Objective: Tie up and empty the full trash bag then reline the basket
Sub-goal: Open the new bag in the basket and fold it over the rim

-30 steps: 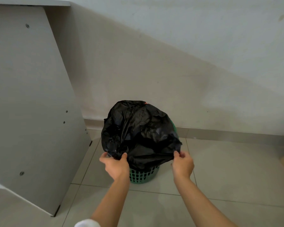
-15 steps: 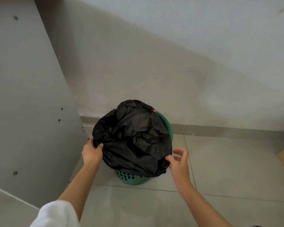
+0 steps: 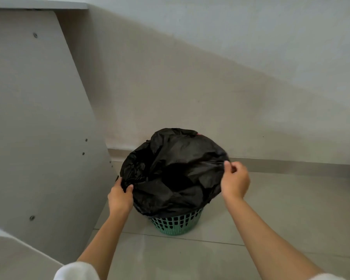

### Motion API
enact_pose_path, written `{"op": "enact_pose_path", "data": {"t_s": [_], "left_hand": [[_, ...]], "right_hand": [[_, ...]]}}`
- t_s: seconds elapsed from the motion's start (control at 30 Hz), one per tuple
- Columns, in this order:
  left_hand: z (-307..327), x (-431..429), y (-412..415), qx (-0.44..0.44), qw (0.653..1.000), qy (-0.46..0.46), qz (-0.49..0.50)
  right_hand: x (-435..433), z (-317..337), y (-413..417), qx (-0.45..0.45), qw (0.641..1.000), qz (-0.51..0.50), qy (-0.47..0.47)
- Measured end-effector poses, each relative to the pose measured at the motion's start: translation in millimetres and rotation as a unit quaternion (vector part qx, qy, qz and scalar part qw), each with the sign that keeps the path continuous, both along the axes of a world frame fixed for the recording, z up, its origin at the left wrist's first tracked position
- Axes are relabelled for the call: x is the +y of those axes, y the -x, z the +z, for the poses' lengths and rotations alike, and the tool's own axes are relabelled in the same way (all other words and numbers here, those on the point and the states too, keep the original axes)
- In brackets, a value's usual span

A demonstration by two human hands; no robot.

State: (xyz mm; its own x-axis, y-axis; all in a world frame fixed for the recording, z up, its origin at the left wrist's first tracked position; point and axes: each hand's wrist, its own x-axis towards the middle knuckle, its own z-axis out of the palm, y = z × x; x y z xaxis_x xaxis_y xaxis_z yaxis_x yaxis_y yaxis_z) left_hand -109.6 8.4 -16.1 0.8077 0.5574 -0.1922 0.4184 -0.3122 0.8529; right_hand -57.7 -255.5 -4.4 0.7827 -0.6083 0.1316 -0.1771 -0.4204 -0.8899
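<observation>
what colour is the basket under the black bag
Green, with a slotted lattice wall; the basket shows below the black bag in the head view.

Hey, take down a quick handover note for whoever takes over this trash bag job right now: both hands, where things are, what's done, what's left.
Left hand: grips the left edge of the black trash bag.
Right hand: pinches the bag's right edge.
Things: the bag sits in the green basket, its plastic draped over the basket's top. The basket stands on the tiled floor.
Done: both edges are in hand; no knot shows.
Left: gather and tie the bag's mouth, lift it out, empty it, reline the basket. No fresh liner is in view.
</observation>
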Motion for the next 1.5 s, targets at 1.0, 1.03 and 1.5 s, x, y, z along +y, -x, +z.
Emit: {"op": "enact_pose_path", "data": {"t_s": [1.0,1.03,1.5], "left_hand": [[-32,-57,63,-0.073,0.945,0.305,-0.088],[-32,-54,63,-0.061,0.946,0.302,-0.098],[-35,-22,52,-0.044,0.999,0.015,0.022]], "right_hand": [[-18,-54,60,0.065,0.849,0.076,-0.519],[-19,-53,59,0.053,0.846,0.06,-0.527],[-38,-79,54,0.192,0.93,0.066,-0.307]]}}
